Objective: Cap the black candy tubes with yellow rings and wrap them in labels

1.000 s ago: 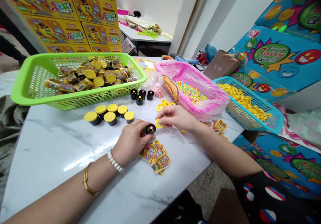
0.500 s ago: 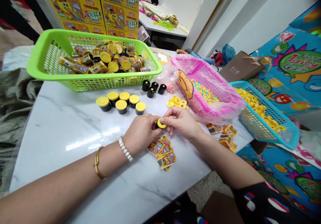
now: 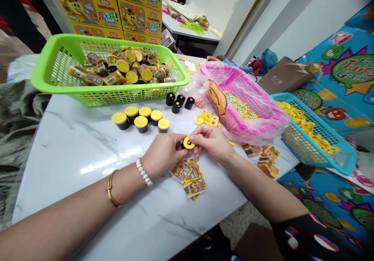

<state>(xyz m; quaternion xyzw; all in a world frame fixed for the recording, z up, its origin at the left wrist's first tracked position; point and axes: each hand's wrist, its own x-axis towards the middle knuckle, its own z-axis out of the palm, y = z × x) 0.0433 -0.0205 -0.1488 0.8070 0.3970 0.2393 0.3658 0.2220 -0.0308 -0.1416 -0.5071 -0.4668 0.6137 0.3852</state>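
Observation:
My left hand (image 3: pixel 163 152) is closed around the side of a small black cup (image 3: pixel 183 146), which carries a yellow ring (image 3: pixel 188 144) on top. A pink dot shows in the middle of the ring. With thumb and fingers pinched together, my right hand (image 3: pixel 212 142) touches the ring's far right edge; a bit of yellow also shows between its fingers. Just below the cup lie several printed orange wrappers (image 3: pixel 194 183), partly overlapping. Left of it stand several black cups with flat yellow lids (image 3: pixel 141 124). Farther back are several black cups without lids (image 3: pixel 176 106).
A green basket (image 3: pixel 117 93) holds many wrapped cups. Loose yellow rings (image 3: pixel 208 119) lie before a pink basket (image 3: pixel 263 124) of coloured beads. At right are a blue basket (image 3: pixel 318 152) of yellow rings and folded orange wrappers (image 3: pixel 268 161). Printed cartons (image 3: pixel 87 9) are stacked behind.
The right thumb has drawn back a little from the middle of the ring, so the pink dot now shows. The view has shifted slightly; the cup stays at nearly the same spot.

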